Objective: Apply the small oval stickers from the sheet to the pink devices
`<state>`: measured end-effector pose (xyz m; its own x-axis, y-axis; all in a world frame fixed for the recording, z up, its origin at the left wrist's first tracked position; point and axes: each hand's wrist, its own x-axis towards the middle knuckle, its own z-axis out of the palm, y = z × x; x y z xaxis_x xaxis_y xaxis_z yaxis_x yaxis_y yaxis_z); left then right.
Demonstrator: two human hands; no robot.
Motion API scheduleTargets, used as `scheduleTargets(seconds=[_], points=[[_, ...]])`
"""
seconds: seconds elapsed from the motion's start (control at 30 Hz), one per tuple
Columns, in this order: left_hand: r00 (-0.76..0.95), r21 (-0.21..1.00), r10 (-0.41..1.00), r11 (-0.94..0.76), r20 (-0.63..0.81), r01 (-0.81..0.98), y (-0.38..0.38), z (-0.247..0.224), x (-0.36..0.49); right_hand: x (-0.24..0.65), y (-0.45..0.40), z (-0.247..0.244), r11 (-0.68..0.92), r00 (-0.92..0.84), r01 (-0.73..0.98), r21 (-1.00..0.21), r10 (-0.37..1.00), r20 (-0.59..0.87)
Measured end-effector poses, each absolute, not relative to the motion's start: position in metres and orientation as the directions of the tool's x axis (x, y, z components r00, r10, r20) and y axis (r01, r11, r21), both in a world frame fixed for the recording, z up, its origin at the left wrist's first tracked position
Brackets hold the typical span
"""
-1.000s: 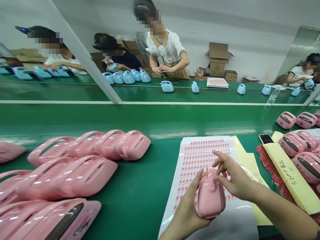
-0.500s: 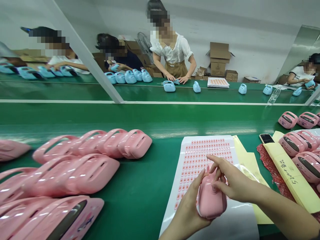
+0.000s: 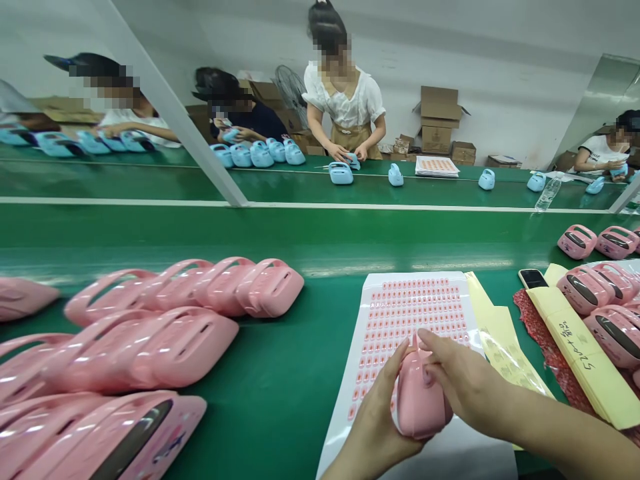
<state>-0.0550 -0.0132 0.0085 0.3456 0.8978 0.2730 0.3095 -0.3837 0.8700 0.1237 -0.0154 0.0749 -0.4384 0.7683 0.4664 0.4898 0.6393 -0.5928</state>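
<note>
A pink plastic case with a carry handle point(image 3: 421, 403) stands end-on to me over a white sticker sheet point(image 3: 415, 297) printed with rows of small pink-red labels. My left hand point(image 3: 377, 417) grips it from the left and below, thumb stretched up along its side. From the right, my right hand point(image 3: 463, 377) is closed against the upper part of the case, its forefinger near the handle and its other fingers bent at a small round knob. Whether a label is under those fingertips is hidden.
Rows of pink cases point(image 3: 195, 347) fill the left side. To the right lie yellow paper point(image 3: 507, 353), a phone point(image 3: 533, 278), a yellow folded strip point(image 3: 583, 353), red wrap point(image 3: 543, 340) and more pink cases point(image 3: 590, 287). Across the bench, several people work on blue cases point(image 3: 341, 173).
My right hand has turned and come down closer onto the case; its raised forefinger has drawn back from over the sheet. My left hand and the case stay nearly still.
</note>
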Motion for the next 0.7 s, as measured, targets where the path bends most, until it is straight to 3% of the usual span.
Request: scheduleTargets(seconds=[0.17, 0.4, 0.6, 0.7], points=[[0.310, 0.856, 0.910, -0.379, 0.275, 0.352, -0.014, 0.011, -0.055, 0.128, -0.025, 0.073, 0.728, -0.539, 0.524, -0.441, 0.685, 0.490], [0.305, 0.838, 0.901, -0.409, 0.309, 0.361, -0.013, 0.010, -0.057, 0.133, -0.021, 0.078, 0.677, -0.588, 0.535, -0.505, 0.728, 0.353], [0.339, 0.831, 0.895, -0.412, 0.291, 0.374, -0.015, 0.013, -0.056, 0.135, -0.026, 0.072, 0.752, -0.485, 0.485, -0.446, 0.656, 0.578], [0.334, 0.798, 0.888, -0.438, 0.315, 0.414, -0.015, 0.013, -0.054, 0.135, -0.029, 0.062, 0.776, -0.522, 0.512, -0.370, 0.622, 0.583]])
